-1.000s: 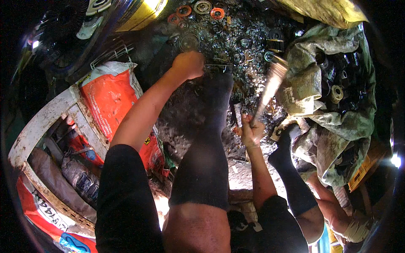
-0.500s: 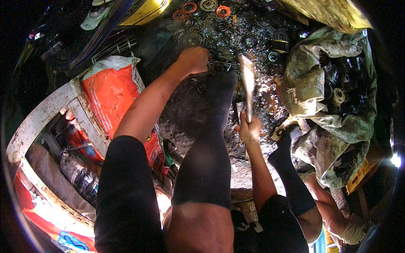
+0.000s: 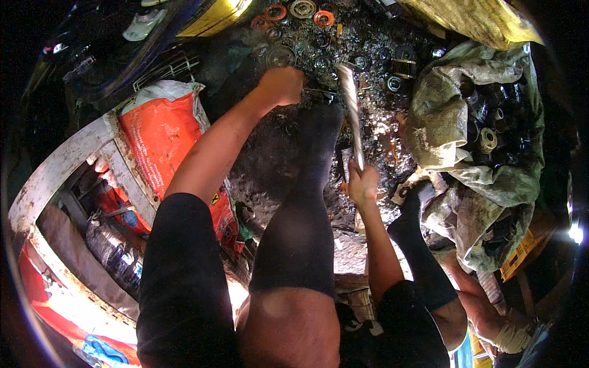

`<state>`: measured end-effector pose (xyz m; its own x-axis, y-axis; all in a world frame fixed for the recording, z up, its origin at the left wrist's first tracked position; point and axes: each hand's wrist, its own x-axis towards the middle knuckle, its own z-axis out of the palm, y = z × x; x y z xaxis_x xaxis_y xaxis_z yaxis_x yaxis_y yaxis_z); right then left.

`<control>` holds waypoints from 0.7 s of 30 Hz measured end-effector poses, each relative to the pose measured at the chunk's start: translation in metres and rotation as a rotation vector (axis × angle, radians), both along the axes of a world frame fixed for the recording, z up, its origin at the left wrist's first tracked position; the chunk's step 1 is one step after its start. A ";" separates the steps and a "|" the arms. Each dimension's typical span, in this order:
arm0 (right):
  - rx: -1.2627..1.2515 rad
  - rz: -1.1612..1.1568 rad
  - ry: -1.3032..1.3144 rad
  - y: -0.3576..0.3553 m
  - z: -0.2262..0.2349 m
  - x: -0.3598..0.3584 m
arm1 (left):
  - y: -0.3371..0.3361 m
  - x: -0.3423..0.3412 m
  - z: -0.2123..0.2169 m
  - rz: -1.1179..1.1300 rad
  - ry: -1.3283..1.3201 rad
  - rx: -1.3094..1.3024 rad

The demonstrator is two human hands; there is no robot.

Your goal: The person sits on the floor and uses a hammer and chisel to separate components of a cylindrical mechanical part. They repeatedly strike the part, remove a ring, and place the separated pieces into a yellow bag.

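Note:
My left hand is closed in a fist on a thin metal rod, which juts out to the right; its grip end is hidden by my fingers. With my right hand I grip the lower end of a long shiny metal bar. The bar stands nearly upright in the picture, leaning slightly left, its upper end just beyond and right of the rod's tip. What the rod's tip touches is too dark to make out. My dark-sleeved leg stretches forward between my two arms, the foot end close to the rod.
Orange and metal rings lie on the oily, littered ground at the far side. A dirty sack holding dark metal parts stands at the right. On the left are a rusty white frame and an orange bag. Yellow sacking hangs far right.
The metal bar's upper end has swung up and to the left. My right hand has moved only slightly. My left hand keeps its place on the rod.

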<state>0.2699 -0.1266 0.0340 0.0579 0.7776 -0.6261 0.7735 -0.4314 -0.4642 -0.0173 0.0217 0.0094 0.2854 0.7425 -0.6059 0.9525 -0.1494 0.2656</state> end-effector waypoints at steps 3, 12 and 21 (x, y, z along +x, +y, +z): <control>-0.292 -0.682 0.254 -0.010 0.011 0.010 | 0.003 0.005 0.019 -0.010 0.063 -0.032; 0.004 -0.197 -0.097 -0.006 0.019 0.071 | -0.021 -0.064 -0.017 0.387 -0.034 0.128; -0.152 0.054 -0.399 0.045 -0.020 0.122 | -0.009 0.000 0.037 0.592 -0.112 0.178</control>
